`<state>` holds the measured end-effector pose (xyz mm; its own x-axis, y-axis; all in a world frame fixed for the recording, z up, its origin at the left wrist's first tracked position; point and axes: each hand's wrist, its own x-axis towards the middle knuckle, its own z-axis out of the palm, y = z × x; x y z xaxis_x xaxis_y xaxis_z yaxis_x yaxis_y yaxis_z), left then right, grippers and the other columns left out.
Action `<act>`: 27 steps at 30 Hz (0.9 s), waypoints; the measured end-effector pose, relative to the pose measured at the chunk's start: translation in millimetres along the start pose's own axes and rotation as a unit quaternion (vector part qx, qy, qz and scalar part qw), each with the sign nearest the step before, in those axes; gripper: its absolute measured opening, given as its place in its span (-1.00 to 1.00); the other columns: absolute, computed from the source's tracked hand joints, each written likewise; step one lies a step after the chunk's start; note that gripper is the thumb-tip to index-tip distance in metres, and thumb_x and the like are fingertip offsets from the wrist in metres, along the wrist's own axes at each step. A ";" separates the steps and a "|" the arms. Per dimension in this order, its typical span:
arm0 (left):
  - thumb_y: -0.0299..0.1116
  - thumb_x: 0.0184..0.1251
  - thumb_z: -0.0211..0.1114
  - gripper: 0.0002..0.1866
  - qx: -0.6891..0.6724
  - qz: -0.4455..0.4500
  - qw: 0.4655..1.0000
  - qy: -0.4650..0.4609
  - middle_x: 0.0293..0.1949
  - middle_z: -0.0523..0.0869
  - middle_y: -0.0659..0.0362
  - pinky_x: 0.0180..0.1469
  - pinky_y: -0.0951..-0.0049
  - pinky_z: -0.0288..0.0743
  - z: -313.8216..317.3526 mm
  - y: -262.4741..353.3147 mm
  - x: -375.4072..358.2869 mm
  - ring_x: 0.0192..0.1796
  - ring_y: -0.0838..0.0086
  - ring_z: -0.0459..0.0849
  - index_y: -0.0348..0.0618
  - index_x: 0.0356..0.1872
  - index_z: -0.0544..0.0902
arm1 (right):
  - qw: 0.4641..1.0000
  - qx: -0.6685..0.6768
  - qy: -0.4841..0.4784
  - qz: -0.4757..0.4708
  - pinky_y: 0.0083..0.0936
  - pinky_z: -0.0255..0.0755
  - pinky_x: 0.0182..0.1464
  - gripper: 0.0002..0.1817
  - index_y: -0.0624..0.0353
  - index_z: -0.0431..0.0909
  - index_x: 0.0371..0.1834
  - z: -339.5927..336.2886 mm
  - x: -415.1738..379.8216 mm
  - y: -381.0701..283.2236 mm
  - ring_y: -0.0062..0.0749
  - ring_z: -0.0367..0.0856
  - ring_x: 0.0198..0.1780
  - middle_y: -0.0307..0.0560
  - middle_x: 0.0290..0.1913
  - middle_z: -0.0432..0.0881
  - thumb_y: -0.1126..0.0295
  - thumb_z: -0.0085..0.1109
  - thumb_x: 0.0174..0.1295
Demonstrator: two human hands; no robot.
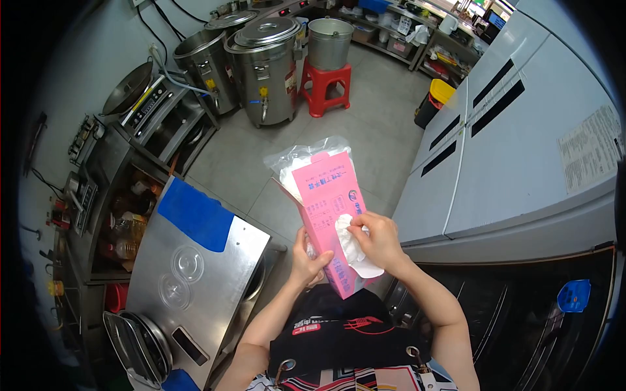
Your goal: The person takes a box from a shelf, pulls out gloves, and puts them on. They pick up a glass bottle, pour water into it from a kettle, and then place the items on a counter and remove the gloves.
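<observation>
My left hand (308,262) grips the lower left side of a pink glove box (321,218), tilted in front of my apron. White gloves poke from the opening in its face. My right hand (380,241) is closed, pinching one white disposable glove (349,242) at that opening. A flap of the box hangs below the glove. At the far end the box stands open, and a clear plastic bag (310,151) with white contents bulges out.
To the left is a steel table (218,287) with a blue cloth (195,212), clear round lids (188,263) and a phone (190,345). Ahead stand large steel pots (264,72) and a red stool (326,88). A tall refrigerator (508,150) lines the right.
</observation>
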<state>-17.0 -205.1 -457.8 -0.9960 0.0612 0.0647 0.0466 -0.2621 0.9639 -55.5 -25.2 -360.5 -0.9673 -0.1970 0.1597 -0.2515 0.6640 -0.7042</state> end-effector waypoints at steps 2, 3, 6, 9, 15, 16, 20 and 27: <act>-0.48 0.03 0.42 -0.22 0.017 0.000 1.000 0.007 0.07 0.56 -0.06 0.17 0.36 0.45 -0.7 -2.8 -1.6 0.12 0.33 0.58 -0.38 0.29 0.22 | 0.999 -0.023 0.023 -0.044 -0.26 0.45 -0.35 -0.89 0.25 0.59 -0.43 -3.0 -4.3 -4.6 -0.03 0.63 -0.38 0.02 -0.43 0.62 0.43 0.27 0.12; -0.48 0.03 0.42 -0.22 0.017 0.000 1.000 0.006 0.07 0.56 -0.06 0.17 0.36 0.45 -1.2 -5.7 -1.6 0.12 0.33 0.58 -0.38 0.29 0.22 | 0.994 -0.045 0.045 -0.089 -0.28 0.44 -0.36 -0.90 0.26 0.56 -0.43 -4.9 -5.5 -7.0 -0.04 0.63 -0.40 0.02 -0.44 0.61 0.46 0.25 0.13; -0.47 0.03 0.43 -0.22 -0.004 -0.001 1.000 0.010 0.08 0.56 -0.06 0.17 0.36 0.45 -1.3 -9.1 -1.4 0.12 0.33 0.58 -0.38 0.29 0.22 | 0.991 0.069 0.108 -0.043 -0.30 0.43 -0.37 -0.94 0.27 0.55 -0.41 -14.6 0.6 -11.4 -0.07 0.61 -0.41 0.01 -0.44 0.58 0.52 0.22 0.13; -0.47 0.04 0.43 -0.23 -0.004 0.007 1.000 0.003 0.08 0.56 -0.06 0.16 0.35 0.46 -1.2 -2.5 -3.4 0.11 0.34 0.58 -0.38 0.28 0.22 | 0.989 0.066 0.125 -0.041 -0.41 0.38 -0.36 -0.94 0.33 0.53 -0.40 -11.6 5.5 -0.6 -0.21 0.55 -0.45 0.02 -0.45 0.56 0.56 0.20 0.15; -0.49 0.06 0.43 -0.24 -0.012 -0.023 1.000 0.007 0.05 0.57 -0.05 0.16 0.35 0.47 -2.2 -5.6 -6.4 0.08 0.34 0.60 -0.37 0.28 0.22 | 0.957 -0.152 0.046 -0.241 -0.47 0.47 -0.43 -0.87 0.18 0.56 -0.38 -23.5 -6.0 -10.1 -0.37 0.62 -0.41 -0.14 -0.29 0.56 0.51 0.23 -0.05; -0.49 0.06 0.43 -0.25 -0.007 -0.023 1.000 0.000 0.05 0.58 -0.05 0.16 0.35 0.47 -2.8 -4.9 -7.0 0.08 0.34 0.60 -0.37 0.28 0.22 | 0.945 -0.198 0.040 -0.257 -0.47 0.46 -0.45 -0.88 0.18 0.55 -0.41 -18.6 -5.3 -2.7 -0.38 0.59 -0.43 -0.15 -0.32 0.53 0.51 0.22 -0.07; -0.50 0.06 0.42 -0.25 -0.033 -0.015 0.999 -0.018 0.04 0.58 -0.05 0.15 0.34 0.48 3.5 8.0 -8.1 0.09 0.35 0.60 -0.38 0.28 0.22 | 0.917 -0.264 0.038 -0.297 -0.47 0.43 -0.49 -0.88 0.18 0.51 -0.47 -11.8 -6.9 7.6 -0.38 0.51 -0.48 -0.17 -0.43 0.43 0.48 0.21 -0.13; -0.50 0.06 0.41 -0.26 -0.007 -0.042 0.998 -0.039 0.04 0.59 -0.05 0.15 0.35 0.48 1.3 -9.2 -5.3 0.07 0.34 0.61 -0.40 0.27 0.23 | 0.965 -0.107 0.161 -0.179 -0.42 0.47 -0.48 -0.90 0.18 0.53 -0.47 -36.8 -17.3 0.7 -0.29 0.59 -0.50 -0.14 -0.36 0.58 0.52 0.26 -0.07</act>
<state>-12.1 -201.7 -466.7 -0.9873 0.1587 0.0045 -0.0384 -0.2661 0.9632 -40.2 5.2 -338.3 -0.7692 -0.2299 0.5962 -0.5385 0.7355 -0.4111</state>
